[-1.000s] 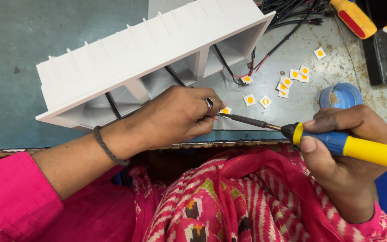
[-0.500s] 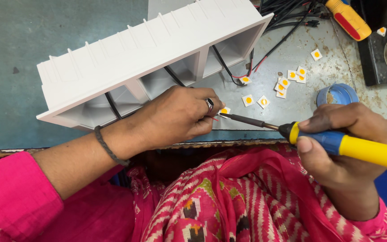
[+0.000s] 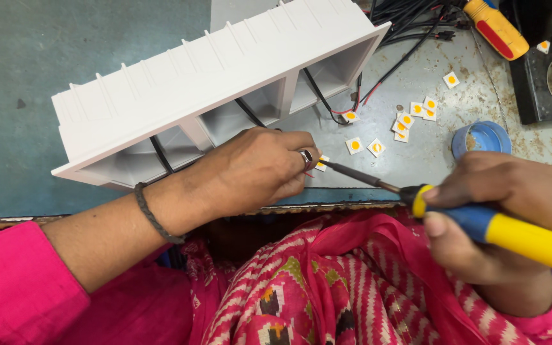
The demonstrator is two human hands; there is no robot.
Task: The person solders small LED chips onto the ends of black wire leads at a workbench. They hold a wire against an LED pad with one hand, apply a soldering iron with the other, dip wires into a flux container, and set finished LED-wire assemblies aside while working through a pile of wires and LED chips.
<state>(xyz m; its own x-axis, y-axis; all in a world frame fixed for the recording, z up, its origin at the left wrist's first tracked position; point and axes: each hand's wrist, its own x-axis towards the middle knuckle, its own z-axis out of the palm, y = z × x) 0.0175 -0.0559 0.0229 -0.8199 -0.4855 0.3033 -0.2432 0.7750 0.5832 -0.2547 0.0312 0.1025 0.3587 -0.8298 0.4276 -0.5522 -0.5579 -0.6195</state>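
Note:
My right hand (image 3: pixel 499 223) grips a soldering iron (image 3: pixel 480 220) with a blue and yellow handle; its thin metal tip reaches left to a small white square chip with a yellow centre (image 3: pixel 321 161). My left hand (image 3: pixel 250 169), with a ring on one finger, is curled at that chip near the table's front edge, with thin red wire showing at its fingertips. Just behind the left hand lies a long white ribbed housing (image 3: pixel 218 76) with three open compartments and black wires running into them.
Several more white-and-yellow chips (image 3: pixel 404 121) lie scattered on the grey worn tabletop (image 3: pixel 448 153). A blue ring of tape (image 3: pixel 482 137) sits at the right. A yellow-and-red tool (image 3: pixel 496 29), a black wire bundle (image 3: pixel 410 16) and a dark tray (image 3: pixel 547 64) are at the back right.
The view has shifted slightly; the soldering iron tip stays at the chip by my left hand. Both hands hold nearly the same positions.

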